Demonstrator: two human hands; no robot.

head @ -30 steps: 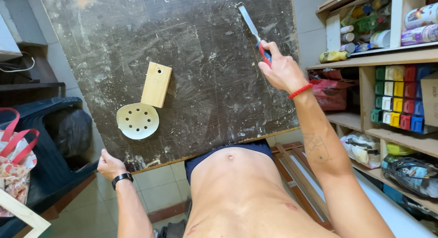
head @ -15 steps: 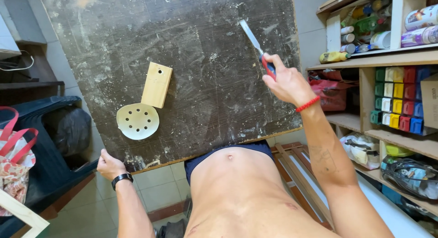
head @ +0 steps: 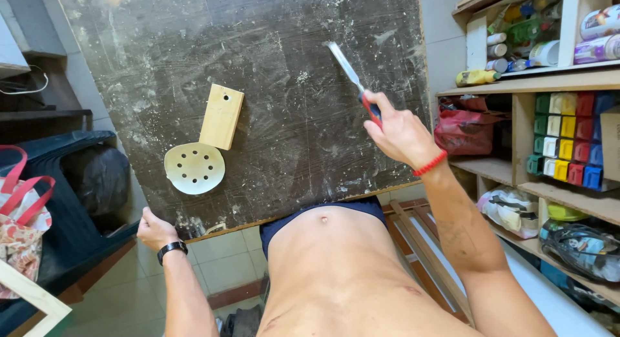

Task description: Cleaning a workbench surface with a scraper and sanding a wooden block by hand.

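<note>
1. Above the surface (head: 278, 27), the right hand (head: 400, 133) wraps its fingers round a chisel (head: 352, 79) (handle mostly hidden).
2. Left hand (head: 154, 230) grips the surface's near corner; its fingers fold under the edge, out of sight.
3. Wooden block (head: 221, 116) and perforated disc (head: 194, 168) lie well apart from the chisel.

Upper right shelf: two cans lying sideways, white-and-purple printed labels (head: 597, 35); below them a white tub (head: 546, 53), small white and green bottles (head: 500, 45), yellow bottle on its side (head: 476, 77). Middle shelf: stacked small boxes (head: 567, 138) in green, yellow, white, red, blue rows. Left of them a red plastic bag (head: 462, 127). Lower shelf: clear plastic bags (head: 510, 210). Far left: floral bag, red handles (head: 22, 230). No screens or signs.
</note>
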